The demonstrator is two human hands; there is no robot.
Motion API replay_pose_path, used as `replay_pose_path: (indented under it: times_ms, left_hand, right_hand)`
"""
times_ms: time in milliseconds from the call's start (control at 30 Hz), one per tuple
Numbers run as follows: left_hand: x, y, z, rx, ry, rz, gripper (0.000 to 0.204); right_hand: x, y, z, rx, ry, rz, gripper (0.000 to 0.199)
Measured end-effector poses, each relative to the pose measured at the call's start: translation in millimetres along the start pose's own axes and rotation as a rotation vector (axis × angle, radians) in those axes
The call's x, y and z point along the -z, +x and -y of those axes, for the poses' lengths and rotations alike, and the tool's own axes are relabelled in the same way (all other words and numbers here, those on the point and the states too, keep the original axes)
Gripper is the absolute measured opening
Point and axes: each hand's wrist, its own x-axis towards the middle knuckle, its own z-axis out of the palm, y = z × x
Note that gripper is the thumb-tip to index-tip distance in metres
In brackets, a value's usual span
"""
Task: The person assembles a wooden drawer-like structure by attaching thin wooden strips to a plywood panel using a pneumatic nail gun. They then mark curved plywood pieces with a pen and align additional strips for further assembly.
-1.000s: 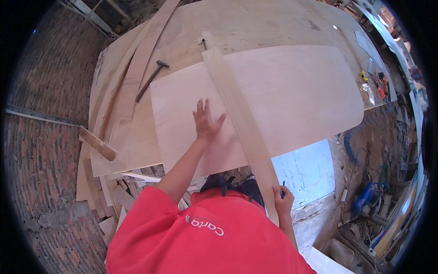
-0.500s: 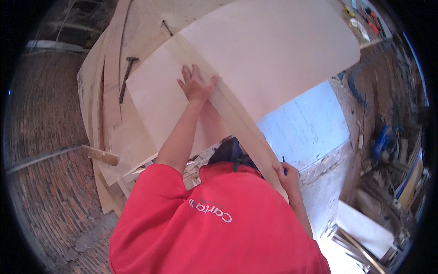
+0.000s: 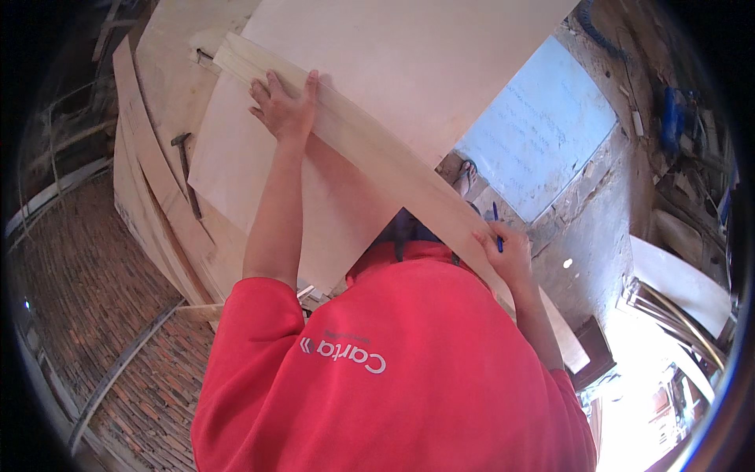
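Observation:
A long, pale wooden board (image 3: 370,141) runs diagonally across a large plywood sheet (image 3: 409,63) and sticks out past the sheet's near edge towards my right side. My left hand (image 3: 285,110) lies on the board's far half with its fingers spread, pressing from the left edge. On the overhanging part, my right hand (image 3: 511,250) grips the board's right edge. A blue pen (image 3: 499,240) is tucked between the fingers of that hand, pointing up. My red shirt covers the lower middle and hides part of the board.
A hammer (image 3: 187,173) lies on the sheet to the left, beside long thin wood strips (image 3: 149,157). Another metal tool (image 3: 204,55) shows at the board's far end. To the right are a pale bluish panel (image 3: 543,126) and scrap pieces (image 3: 680,283). A brick floor (image 3: 118,315) spans the left.
The view has shifted, so the sheet and hammer appear further left. The board looks more slanted. Both hands stay on it, the right one still with the pen.

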Motion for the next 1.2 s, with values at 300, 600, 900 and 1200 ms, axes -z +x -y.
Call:
replay_pose_path:
  times_ms: [300, 600, 900, 1200]
  left_hand:
    - [-5, 20, -1, 0.082, 0.077, 0.057, 0.11]
    - [-6, 21, -7, 0.096, 0.137, 0.067, 0.111]
    - [0, 15, -9, 0.113, 0.163, 0.099, 0.111]
    - [10, 16, -20, 0.187, 0.012, 0.063, 0.113]
  right_hand:
    - [2, 33, 15, 0.018, -0.02, -0.115, 0.035]
    - [7, 38, 16, 0.006, 0.011, -0.095, 0.036]
    - [0, 66, 37, 0.064, 0.163, -0.155, 0.04]
    - [-36, 112, 85, 0.04, 0.122, -0.146, 0.038]
